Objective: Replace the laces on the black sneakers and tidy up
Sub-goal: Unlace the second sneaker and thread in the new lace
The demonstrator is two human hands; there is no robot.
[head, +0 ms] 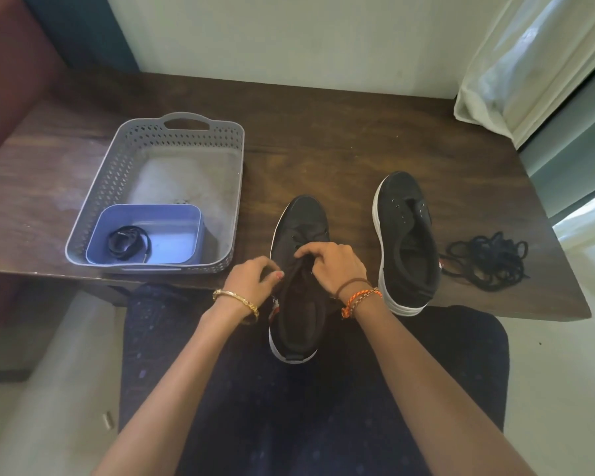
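1. The near sneaker (pixel 298 269) sits at the table's front edge, at about six o'clock, toe pointing to twelve and heel hanging over the person's lap. A lace seems threaded through its lower eyelets, though the dark fabric makes this hard to tell.
2. The right hand (pixel 334 266) is curled over the tongue and top eyelets, fingers pinching at the throat of the shoe. The left hand (pixel 253 280) grips the shoe's left flank at about nine o'clock of the opening, fingers curled; whether it also pinches a lace end I cannot tell.
3. The second sneaker (pixel 406 242) stands just beside, at three o'clock, with bare eyelets and no lace.
4. A loose heap of black laces (pixel 488 262) lies further out at three o'clock, near the table's (pixel 323 139) right edge.
5. At ten o'clock a grey basket (pixel 117 173) holds a blue tub (pixel 172 235), with a coiled lace (pixel 128 240) inside.
6. Risks, as I judge them: the overhanging heel could let the shoe tip into the lap if either grip slackens; black lace on black fabric invites a skipped eyelet; the heap could tangle or slide off the edge.
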